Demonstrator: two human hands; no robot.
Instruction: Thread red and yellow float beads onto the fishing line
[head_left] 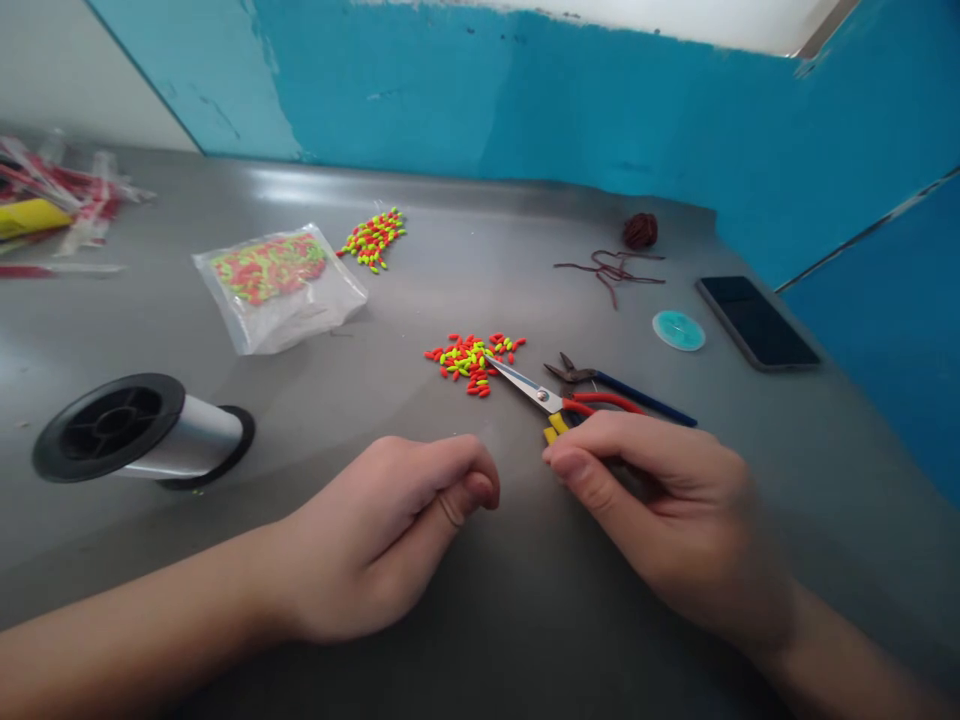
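My left hand [409,535] is closed above the grey tabletop, thumb pressed against curled fingers. Whatever may be in its grip is too small or hidden to name. Opposite it, my right hand [660,520] pinches thumb and forefinger together; I cannot make out anything between them. Just beyond the right hand lie scissors [541,396] with red handles, partly covered by that hand. Their tips touch a small pile of red and yellow-green oval beads [469,360]. Pliers with a blue handle [645,398] lie behind the scissors, and a yellow piece [555,428] shows by the right fingertips.
A spool of clear line [187,440] stands at left, near a plastic bag of beads [277,285]. Farther back is another bead pile [375,238]. Brown cord [640,231], a turquoise disc [679,329] and a phone [757,322] lie at right. Packets [94,205] fill the far left.
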